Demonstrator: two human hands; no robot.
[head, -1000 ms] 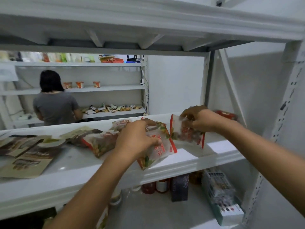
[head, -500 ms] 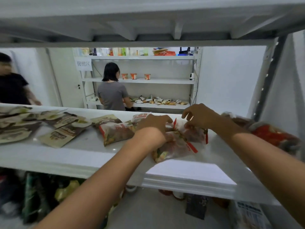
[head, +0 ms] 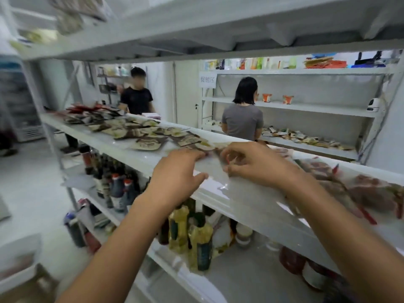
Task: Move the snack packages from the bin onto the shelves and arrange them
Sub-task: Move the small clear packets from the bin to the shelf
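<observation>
Both my hands are at the front edge of the white middle shelf (head: 251, 206). My left hand (head: 177, 169) lies on the shelf with straight fingers, its tips touching a flat snack package (head: 203, 147). My right hand (head: 255, 165) has curled fingers that pinch the edge of a clear, red-trimmed snack package (head: 227, 159), mostly hidden by the hand and blurred. Several brown and beige snack packages (head: 148, 138) lie in a row along the shelf to the left. Clear red-filled packages (head: 328, 176) lie to the right. No bin can be made out.
Oil and sauce bottles (head: 196, 235) fill the lower shelf under my hands. An upper shelf (head: 196, 25) hangs close overhead. Behind the rack stand a person in black (head: 136, 99) and a person in grey (head: 242, 119) at a far shelf (head: 306, 108).
The view has swung left and down. Both hands have come to the shelf's front edge, close together. The left hand has let go of the package it held.
</observation>
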